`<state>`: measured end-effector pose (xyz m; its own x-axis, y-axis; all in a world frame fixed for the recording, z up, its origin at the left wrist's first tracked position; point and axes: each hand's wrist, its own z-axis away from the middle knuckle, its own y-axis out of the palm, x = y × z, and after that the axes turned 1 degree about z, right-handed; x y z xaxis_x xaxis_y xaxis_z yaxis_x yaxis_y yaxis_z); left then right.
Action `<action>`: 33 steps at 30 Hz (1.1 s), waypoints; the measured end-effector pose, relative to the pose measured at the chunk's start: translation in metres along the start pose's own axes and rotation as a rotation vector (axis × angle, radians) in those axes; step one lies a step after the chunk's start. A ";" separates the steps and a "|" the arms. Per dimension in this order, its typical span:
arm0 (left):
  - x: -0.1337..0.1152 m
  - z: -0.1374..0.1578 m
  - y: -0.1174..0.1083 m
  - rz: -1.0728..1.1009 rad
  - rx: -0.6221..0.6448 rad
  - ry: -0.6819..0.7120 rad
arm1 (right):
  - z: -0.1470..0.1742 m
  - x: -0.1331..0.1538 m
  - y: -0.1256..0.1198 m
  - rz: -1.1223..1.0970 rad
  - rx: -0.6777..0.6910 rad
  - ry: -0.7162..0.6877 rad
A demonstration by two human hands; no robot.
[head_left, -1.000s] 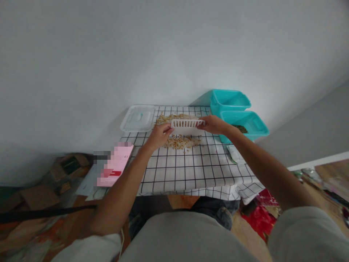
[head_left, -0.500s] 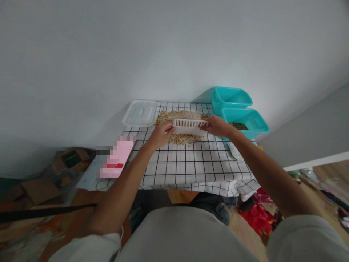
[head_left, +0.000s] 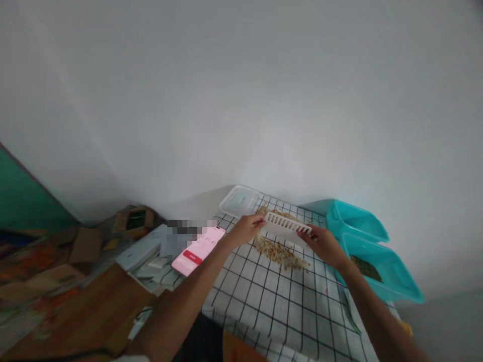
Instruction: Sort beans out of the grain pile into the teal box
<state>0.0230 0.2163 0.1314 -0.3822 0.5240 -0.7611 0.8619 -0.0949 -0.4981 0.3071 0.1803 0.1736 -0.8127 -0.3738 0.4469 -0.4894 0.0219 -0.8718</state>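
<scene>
Gripping a board [head_left: 284, 233] at both ends, left hand [head_left: 248, 229] and right hand [head_left: 321, 244] closed, grains [head_left: 279, 254] below centre, bins [head_left: 398, 290] at lower right

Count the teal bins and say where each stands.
2: the back bin at the far right of the checked cloth, and the front bin just nearer, partly hidden by the right forearm.
</scene>
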 end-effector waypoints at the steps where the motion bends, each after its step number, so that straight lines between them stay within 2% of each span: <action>1: 0.002 0.002 -0.003 -0.006 -0.009 -0.003 | -0.005 0.001 0.004 -0.017 0.003 -0.012; 8: 0.022 -0.001 -0.016 -0.014 0.007 -0.037 | -0.034 0.001 0.025 -0.088 -0.014 -0.024; 14: 0.029 -0.008 -0.019 -0.052 -0.037 -0.112 | -0.046 0.003 0.036 -0.125 -0.035 -0.029; 20: 0.028 -0.008 -0.016 -0.051 -0.045 -0.152 | -0.046 -0.003 0.044 -0.156 -0.028 -0.059; 33: 0.033 0.001 -0.009 -0.005 0.018 -0.121 | -0.038 -0.013 0.051 -0.164 -0.049 -0.034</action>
<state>0.0017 0.2336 0.1101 -0.4249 0.4186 -0.8027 0.8541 -0.1086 -0.5087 0.2805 0.2216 0.1308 -0.7102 -0.4073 0.5742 -0.6297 0.0027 -0.7768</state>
